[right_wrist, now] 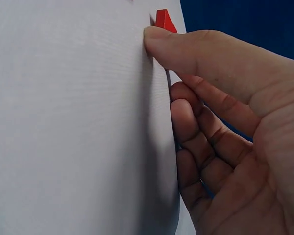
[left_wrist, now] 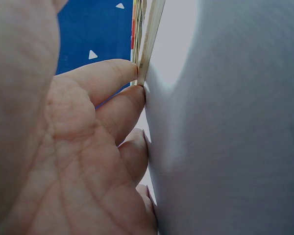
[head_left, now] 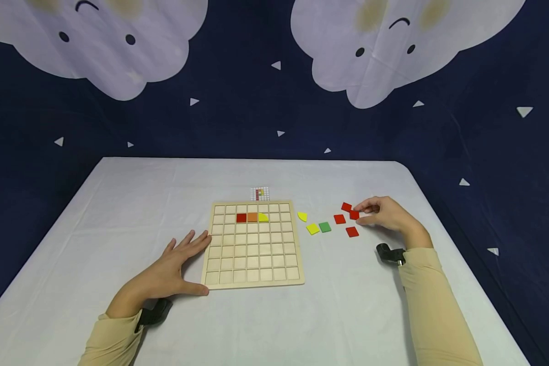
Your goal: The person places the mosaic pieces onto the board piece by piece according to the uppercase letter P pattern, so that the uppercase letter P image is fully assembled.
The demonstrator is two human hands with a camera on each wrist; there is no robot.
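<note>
A wooden grid board point(head_left: 252, 249) lies flat on the table. My left hand point(head_left: 171, 272) rests along its left side, fingers spread, with fingertips and thumb at the frame; the left wrist view shows two fingertips right at the board's edge point(left_wrist: 151, 44). In one upper row of the grid sit a dark red square point(head_left: 241, 218), an orange square point(head_left: 252, 217) and a yellow curved piece point(head_left: 263, 217). To the right of the board, my right hand point(head_left: 389, 213) pinches a red square tile point(head_left: 354, 215) between thumb and fingers, low at the tabletop. Part of that tile point(right_wrist: 165, 20) shows past the thumb.
Loose red tiles point(head_left: 339, 219) lie around the right hand. Between them and the board are a green square point(head_left: 325, 227), a yellow square point(head_left: 313, 229) and a yellow curved piece point(head_left: 302, 217). Behind the board lies a small pattern card point(head_left: 260, 193) on the white tablecloth point(head_left: 155, 193).
</note>
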